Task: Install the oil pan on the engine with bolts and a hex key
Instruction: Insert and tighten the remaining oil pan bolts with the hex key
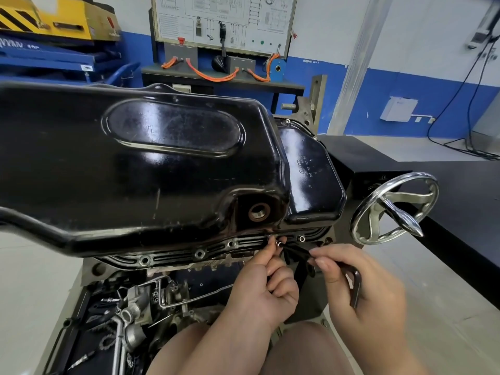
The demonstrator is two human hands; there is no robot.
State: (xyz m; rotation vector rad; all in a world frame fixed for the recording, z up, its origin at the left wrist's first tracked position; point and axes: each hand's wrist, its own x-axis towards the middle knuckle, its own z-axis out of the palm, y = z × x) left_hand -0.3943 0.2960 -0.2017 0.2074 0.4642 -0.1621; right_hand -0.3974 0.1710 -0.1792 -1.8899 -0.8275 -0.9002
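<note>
You're pinching a bolt (278, 243) between the fingertips of your left hand (266, 282) and holding it at a hole in the flange, around 5 o'clock off the oil pan (140, 169), which is sitting upside-down on the engine (151, 301) and filling the middle of the view. Your right hand (370, 290) is gripping the hex key (356, 285) around its bend, with the long leg pointing toward 10 o'clock at the bolt head. I'd be spinning that bolt in by fingers first until the threads are catching, keeping it square to the flange. Only then would I be seating the key fully in the socket so it isn't rounding out. Snugging evenly around the rim is probably beating cranking one corner down. Writing-wise, the shallow end at 2 o'clock is showing a stamped four-ring logo (301, 161) and a VW roundel, plus numbers I'm not making out. The print on the wall board (224, 20) at 12 o'clock is looking too small to read.
</note>
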